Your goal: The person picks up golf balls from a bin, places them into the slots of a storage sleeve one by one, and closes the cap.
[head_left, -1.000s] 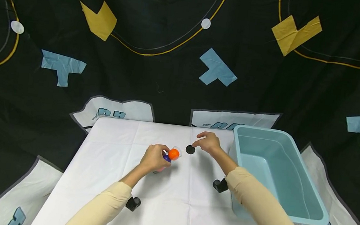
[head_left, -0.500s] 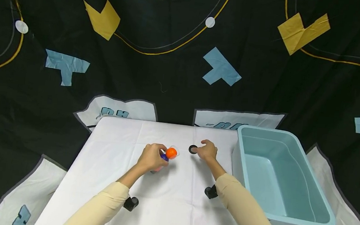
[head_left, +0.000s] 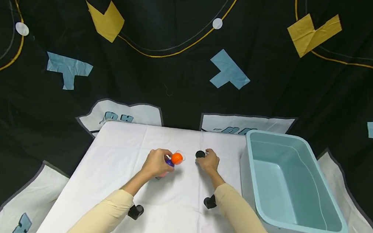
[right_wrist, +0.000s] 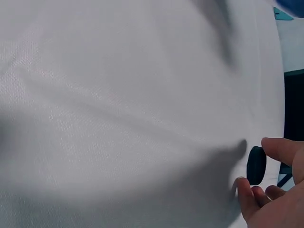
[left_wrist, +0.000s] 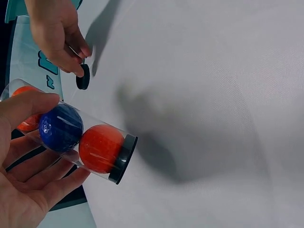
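Observation:
My left hand (head_left: 155, 163) grips a clear tube (left_wrist: 88, 164) with balls in a row inside: a blue ball (left_wrist: 61, 127) between two orange-red ones (left_wrist: 100, 148). A black cap (left_wrist: 123, 159) closes the tube's lower end. The other end, with its orange ball (head_left: 177, 158), points away to the right in the head view. To the right of it, my right hand (head_left: 210, 161) pinches a round black lid (head_left: 200, 154) by its edge, thumb on one side and fingertips on the other (right_wrist: 256, 165).
A large light-blue plastic tub (head_left: 293, 229) stands on the right of the white-covered table (head_left: 178, 212). Behind the table hangs a black cloth (head_left: 162, 85) with tape pieces. Small black devices (head_left: 210, 202) sit at both wrists.
My right hand has come down and toward me beside the black lid, and its fingers now pinch it. The left hand keeps its hold on the tube, almost still.

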A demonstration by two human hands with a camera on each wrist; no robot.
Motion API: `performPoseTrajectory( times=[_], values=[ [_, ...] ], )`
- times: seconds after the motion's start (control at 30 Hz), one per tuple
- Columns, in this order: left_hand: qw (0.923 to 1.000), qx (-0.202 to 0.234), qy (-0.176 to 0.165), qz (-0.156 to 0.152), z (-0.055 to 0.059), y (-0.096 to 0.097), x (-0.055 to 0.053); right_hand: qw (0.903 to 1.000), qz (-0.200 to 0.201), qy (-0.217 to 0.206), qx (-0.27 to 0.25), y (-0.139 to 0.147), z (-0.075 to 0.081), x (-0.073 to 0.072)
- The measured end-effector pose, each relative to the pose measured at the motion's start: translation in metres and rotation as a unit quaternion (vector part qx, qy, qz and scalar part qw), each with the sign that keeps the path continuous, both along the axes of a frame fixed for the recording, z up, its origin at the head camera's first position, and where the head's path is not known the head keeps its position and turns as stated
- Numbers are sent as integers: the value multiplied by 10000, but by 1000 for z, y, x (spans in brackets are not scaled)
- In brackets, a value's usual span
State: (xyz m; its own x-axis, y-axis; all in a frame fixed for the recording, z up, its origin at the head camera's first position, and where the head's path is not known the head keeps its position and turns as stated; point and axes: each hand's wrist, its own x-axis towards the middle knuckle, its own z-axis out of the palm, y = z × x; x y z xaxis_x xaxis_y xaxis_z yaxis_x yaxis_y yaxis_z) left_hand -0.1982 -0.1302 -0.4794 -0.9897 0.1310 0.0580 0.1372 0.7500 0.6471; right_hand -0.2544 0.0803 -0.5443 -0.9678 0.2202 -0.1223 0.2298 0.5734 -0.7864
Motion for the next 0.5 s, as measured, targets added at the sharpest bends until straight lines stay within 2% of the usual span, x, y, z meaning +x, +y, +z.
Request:
performPoseTrajectory(
  times=[0.2,0.5],
  values=[
    [10000,0,45,-26,-2,0,-1,9997,-173,114,-115,2,-12,2],
    [10000,-47,45,58,0,-3,0,9986,-122,505,-19,1,-30,1]
  ],
)
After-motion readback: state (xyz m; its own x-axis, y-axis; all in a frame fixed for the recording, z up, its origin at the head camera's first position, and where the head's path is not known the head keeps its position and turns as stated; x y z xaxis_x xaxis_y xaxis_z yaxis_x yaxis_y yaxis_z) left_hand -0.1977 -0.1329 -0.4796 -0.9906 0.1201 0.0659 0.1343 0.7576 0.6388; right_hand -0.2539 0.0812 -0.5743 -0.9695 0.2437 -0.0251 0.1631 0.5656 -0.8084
